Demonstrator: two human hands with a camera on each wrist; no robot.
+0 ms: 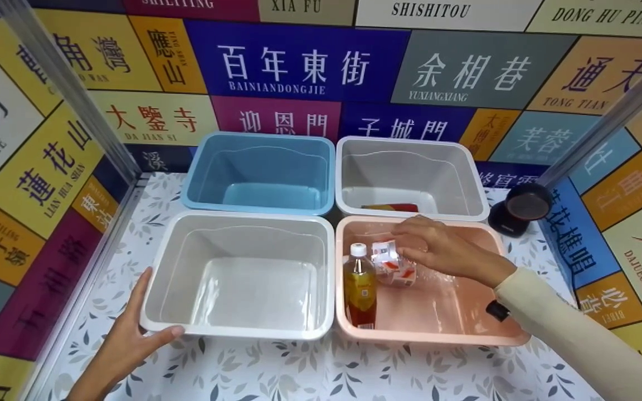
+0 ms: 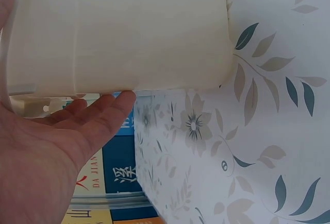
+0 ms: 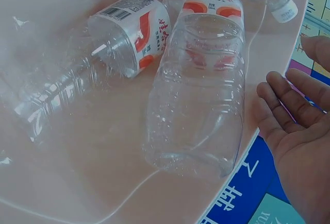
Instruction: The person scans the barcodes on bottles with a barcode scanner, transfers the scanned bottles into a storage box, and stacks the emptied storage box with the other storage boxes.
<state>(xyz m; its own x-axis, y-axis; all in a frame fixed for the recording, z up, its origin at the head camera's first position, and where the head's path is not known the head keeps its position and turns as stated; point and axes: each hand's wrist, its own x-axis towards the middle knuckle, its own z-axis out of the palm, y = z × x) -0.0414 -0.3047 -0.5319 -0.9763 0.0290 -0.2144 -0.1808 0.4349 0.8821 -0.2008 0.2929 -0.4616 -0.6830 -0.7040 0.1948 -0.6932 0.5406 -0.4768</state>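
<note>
I have the right hand (image 1: 441,245) reaching in over the far half of the peach bin (image 1: 438,334), just beside the labelled clear bottles (image 3: 198,95) inside it. Its fingers are loosely bent with the thumb set apart, and I see nothing in its hold; the right wrist view shows a gap between the fingers and the nearest of those bottles. To do this step well, I judge that the palm should line up with a single bottle's body, thumb and fingers meeting on opposite sides. The plastic looks thin, so I would squeeze lightly, and I would lift straight up, since its neighbours lie close and could roll. I would also stay wide of the bottle of amber drink (image 1: 361,298) near the peach bin's left wall.

The right forearm (image 1: 572,323) slants in from the near right of the peach bin, across its right rim, with the hand dipping toward the bottles. The left hand (image 1: 129,340) is at the white bin (image 1: 237,334), just left of the peach bin: its fingers lie nearly straight against the outer wall on the far side from the peach bin, and the thumb reaches along the near rim. I cannot tell how hard it presses
</note>
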